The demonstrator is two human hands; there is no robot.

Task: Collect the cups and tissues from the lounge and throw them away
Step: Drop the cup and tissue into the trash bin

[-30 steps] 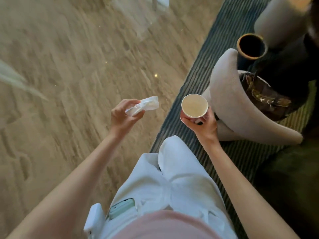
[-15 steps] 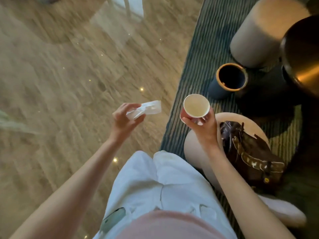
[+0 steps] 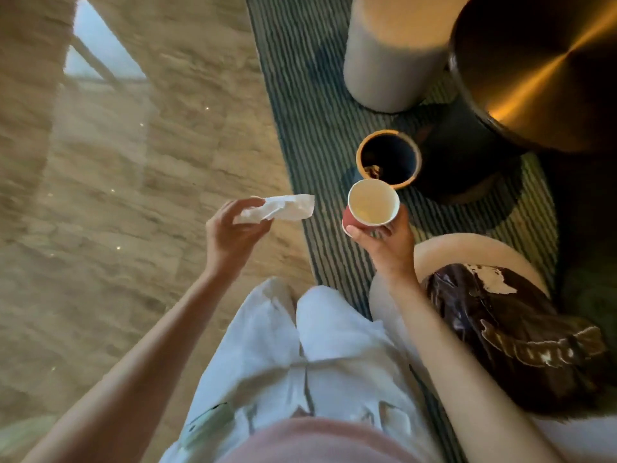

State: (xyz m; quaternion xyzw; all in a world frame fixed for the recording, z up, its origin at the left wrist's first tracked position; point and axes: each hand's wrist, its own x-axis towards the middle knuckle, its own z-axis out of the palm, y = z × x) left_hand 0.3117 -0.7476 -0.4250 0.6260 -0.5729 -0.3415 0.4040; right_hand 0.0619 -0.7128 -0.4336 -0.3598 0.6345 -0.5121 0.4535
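Looking down from my head camera, I see both arms stretched out in front of white trousers. My left hand [image 3: 230, 233] pinches a crumpled white tissue [image 3: 278, 208] between thumb and fingertips, held in the air over the polished stone floor [image 3: 117, 212]. My right hand [image 3: 384, 240] is wrapped around the lower wall of a red paper cup [image 3: 372, 203], upright, its pale inside showing and apparently empty. The cup sits just in front of a small dark bin [image 3: 389, 158] with an orange rim, which stands on a striped rug [image 3: 310, 111]; in this view the cup's rim overlaps the bin's near edge.

I judge the tissue to be almost weightless and limp, so a light pinch at one end is enough, though it may drift when let go. The cup looks light and thin-walled; it will crush if squeezed, so holding low around its body suits it.

The bin's opening is narrow, not much wider than the cup. A tall pale cylindrical stool [image 3: 394, 51] and a dark round table [image 3: 541, 71] with a brassy top crowd its far side. A cream chair [image 3: 447, 248] holding a glossy brown bag [image 3: 510, 332] sits just beside my right arm. The open room lies to the left, over the bare floor
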